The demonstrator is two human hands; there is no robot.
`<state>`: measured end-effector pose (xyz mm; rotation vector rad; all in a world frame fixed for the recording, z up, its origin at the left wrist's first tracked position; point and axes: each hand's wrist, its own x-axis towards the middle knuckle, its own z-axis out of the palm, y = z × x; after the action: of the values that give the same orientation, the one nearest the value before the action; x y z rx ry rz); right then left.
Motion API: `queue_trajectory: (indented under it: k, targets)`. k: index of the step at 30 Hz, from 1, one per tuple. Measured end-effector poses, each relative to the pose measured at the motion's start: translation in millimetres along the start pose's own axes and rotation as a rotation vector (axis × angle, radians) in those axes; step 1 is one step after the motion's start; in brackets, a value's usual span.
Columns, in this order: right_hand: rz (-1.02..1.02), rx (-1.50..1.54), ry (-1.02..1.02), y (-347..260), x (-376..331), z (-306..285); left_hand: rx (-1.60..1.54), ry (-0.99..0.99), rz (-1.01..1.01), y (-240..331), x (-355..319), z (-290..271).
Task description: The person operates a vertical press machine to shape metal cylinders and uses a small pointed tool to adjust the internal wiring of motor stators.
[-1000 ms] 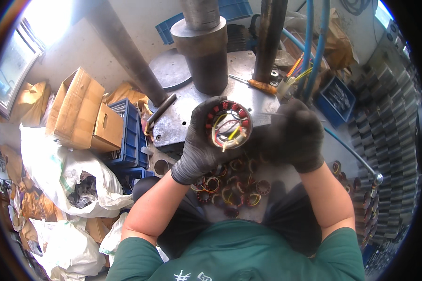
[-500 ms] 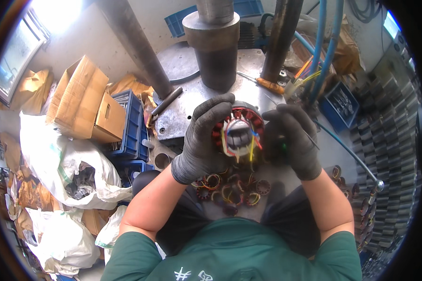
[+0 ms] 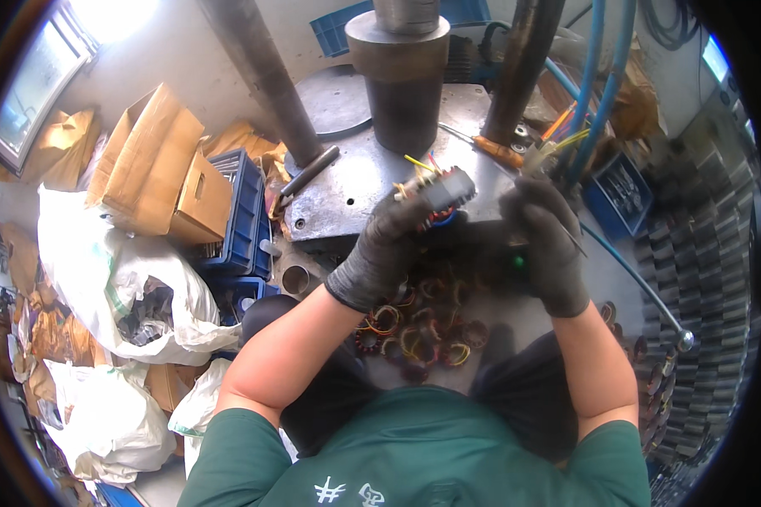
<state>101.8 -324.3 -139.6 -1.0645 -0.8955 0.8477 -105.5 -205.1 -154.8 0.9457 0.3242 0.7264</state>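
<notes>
My left hand [image 3: 380, 253], in a dark grey glove, grips a motor stator [image 3: 452, 191] over the front edge of the steel press plate [image 3: 372, 173]. The stator is turned so that its grey laminated side shows, with coloured wires sticking out at its far end. My gloved right hand [image 3: 551, 245] is apart from the stator, to its right. Its fingers are curled around a thin metal rod-like tool [image 3: 574, 242], whose end pokes out beside the palm. Below both hands, several wound stators [image 3: 418, 342] with coloured leads lie between my knees.
A thick press ram [image 3: 400, 93] stands above the plate between two columns [image 3: 262, 76]. A steel bar [image 3: 310, 175] and a wooden-handled tool [image 3: 499, 152] lie on the plate. Boxes [image 3: 148, 160] and white sacks [image 3: 101, 270] crowd the left; stacked laminated cores [image 3: 693, 270] line the right.
The stator has tipped from showing its open, wired face to showing its side, and moved slightly right and away from me. My right hand has drawn away from it.
</notes>
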Motion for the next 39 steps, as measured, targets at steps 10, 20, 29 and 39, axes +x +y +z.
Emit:
queue_trajectory:
  k: [10,20,29,39]
  targets:
    - [-0.127,-0.262,-0.029,-4.1,-6.7,2.8,-0.867,-0.051,-0.263,-3.3,11.4,-18.6]
    - [-0.118,-0.283,-0.057,2.5,-5.6,5.4,-0.942,-0.116,-0.176,12.0,12.1,-26.3]
    - [-0.155,-0.31,-0.098,0.8,-7.1,11.6,-0.952,-0.033,-0.152,20.2,9.3,-20.4]
    - [-0.173,-0.336,-0.111,3.2,-7.6,15.9,-0.799,0.004,-0.083,26.4,7.8,-20.5]
